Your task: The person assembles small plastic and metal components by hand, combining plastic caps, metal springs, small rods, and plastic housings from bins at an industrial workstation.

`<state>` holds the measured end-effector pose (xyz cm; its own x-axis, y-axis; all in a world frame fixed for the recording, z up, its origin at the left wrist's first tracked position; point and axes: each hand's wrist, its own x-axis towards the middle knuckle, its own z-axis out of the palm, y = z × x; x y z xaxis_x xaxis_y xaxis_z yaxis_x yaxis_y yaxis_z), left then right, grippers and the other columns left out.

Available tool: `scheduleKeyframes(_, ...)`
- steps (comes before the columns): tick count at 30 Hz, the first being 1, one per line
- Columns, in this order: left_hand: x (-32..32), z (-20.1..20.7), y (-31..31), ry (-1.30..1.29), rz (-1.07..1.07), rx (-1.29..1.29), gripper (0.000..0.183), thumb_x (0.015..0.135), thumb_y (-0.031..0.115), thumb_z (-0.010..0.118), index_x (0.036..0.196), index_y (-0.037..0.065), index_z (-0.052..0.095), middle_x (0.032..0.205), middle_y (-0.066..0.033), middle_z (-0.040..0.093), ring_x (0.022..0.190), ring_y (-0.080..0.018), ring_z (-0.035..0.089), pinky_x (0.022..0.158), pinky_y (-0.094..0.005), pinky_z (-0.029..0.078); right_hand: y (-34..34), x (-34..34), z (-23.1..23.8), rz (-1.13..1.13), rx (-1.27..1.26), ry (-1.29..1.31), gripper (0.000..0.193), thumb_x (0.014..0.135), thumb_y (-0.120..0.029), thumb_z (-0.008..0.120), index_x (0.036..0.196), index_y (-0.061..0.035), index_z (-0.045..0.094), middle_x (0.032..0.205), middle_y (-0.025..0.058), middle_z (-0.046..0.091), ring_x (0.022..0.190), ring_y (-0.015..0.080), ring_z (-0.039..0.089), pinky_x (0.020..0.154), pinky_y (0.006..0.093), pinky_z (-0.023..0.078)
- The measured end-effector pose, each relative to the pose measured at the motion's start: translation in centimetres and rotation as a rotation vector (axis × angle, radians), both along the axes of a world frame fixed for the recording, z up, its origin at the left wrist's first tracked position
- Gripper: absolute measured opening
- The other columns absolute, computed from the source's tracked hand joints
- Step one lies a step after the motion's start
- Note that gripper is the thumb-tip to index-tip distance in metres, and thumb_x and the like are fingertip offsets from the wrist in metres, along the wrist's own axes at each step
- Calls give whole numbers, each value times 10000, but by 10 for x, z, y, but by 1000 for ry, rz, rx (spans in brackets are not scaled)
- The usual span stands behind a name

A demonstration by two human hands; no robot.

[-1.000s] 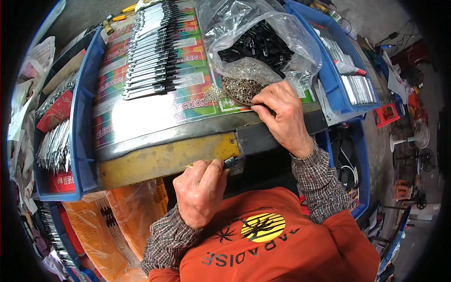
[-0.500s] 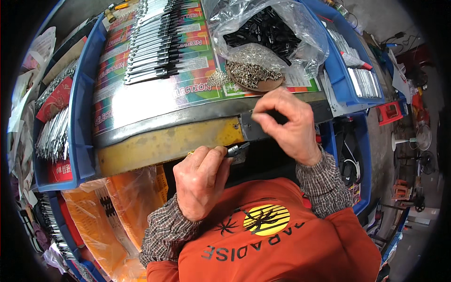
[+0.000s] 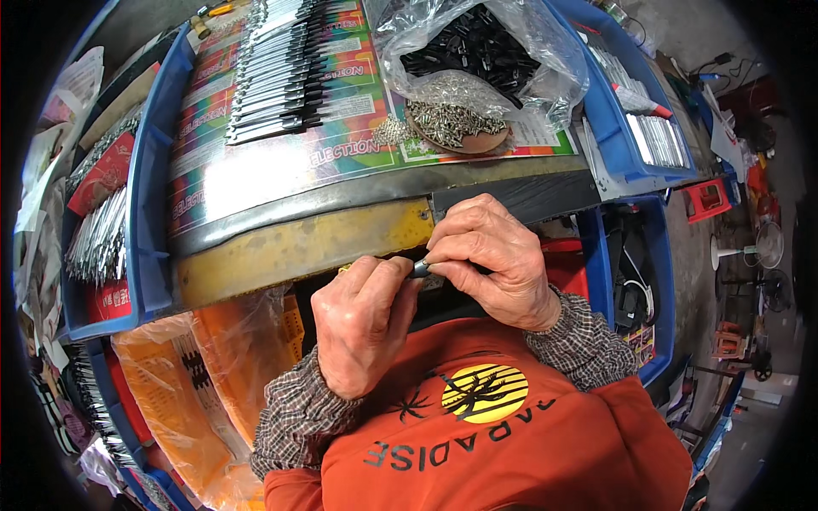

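Note:
My left hand (image 3: 362, 319) is closed around a small dark grey piece with a metallic sheen (image 3: 419, 269), its end poking out past the fingertips. From the other side my right hand (image 3: 492, 260) meets that end, thumb and fingers pinched on it. Both hands are just in front of the bench edge, fingertips almost touching. Whether a tiny part sits in the right fingers is hidden. Behind them, a round dish (image 3: 490, 145) holds many small metal fittings, with loose ones beside it. A clear plastic bag (image 3: 567, 81) full of black parts (image 3: 473, 51) lies behind the dish.
A row of silver pieces with black ends (image 3: 273, 77) lies on the bench's colourful printed sheet (image 3: 362, 175). Blue bins (image 3: 153, 196) with metal strips stand left, another blue bin (image 3: 609, 128) right. Orange plastic-lined crates (image 3: 243, 366) are below left. The yellow-and-black bench edge (image 3: 324, 247) runs before me.
My right hand has come down and left from above the bench edge to the dark grey piece, covering its black tip. The left hand has barely moved.

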<state>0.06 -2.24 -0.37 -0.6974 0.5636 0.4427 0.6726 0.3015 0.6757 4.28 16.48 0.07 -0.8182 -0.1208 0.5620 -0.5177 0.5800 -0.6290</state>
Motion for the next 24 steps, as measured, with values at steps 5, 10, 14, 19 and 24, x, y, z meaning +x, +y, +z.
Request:
scheduleKeyframes(5, 3, -1, 0, 8, 8, -6, 213, 718, 2, 719, 901, 30, 614, 700, -105, 537, 581, -279, 561, 513, -366, 453, -2, 2, -1, -6, 34, 29, 169, 727, -37, 740, 878, -38, 664, 875, 68, 635, 829, 257, 593, 745, 362, 480)
scheduleKeyframes(10, 3, -3, 0, 99, 13, -18, 234, 699, 3, 718, 908, 34, 616, 709, -93, 535, 585, -265, 559, 510, -357, 458, -6, 5, 0, -42, 277, 210, 289, 629, -40, 740, 905, -26, 655, 880, 74, 620, 824, 266, 588, 689, 353, 497)
scheduleKeyframes(14, 0, -6, -2, 113, 16, -16, 241, 692, -3, 717, 911, 29, 619, 705, -90, 536, 581, -263, 559, 507, -358, 456, -9, 7, -3, -62, 471, 306, 303, 626, -87, 691, 915, -1, 655, 916, 92, 626, 828, 261, 592, 663, 371, 519)
scheduleKeyframes(19, 0, -2, -2, 73, 51, -57, 194, 713, -41, 714, 883, 10, 636, 725, -127, 595, 627, -297, 603, 548, -359, 481, -8, 9, -14, -92, 606, 408, 284, 664, -106, 648, 920, 15, 667, 971, 106, 626, 904, 253, 606, 703, 361, 528)
scheduleKeyframes(24, -3, -2, -2, 86, 39, -69, 201, 718, -28, 715, 897, 16, 635, 736, -127, 597, 633, -296, 606, 550, -361, 480, -2, 6, -18, -104, 438, 334, 267, 672, -80, 688, 929, -12, 669, 946, 82, 625, 879, 246, 610, 695, 355, 534)
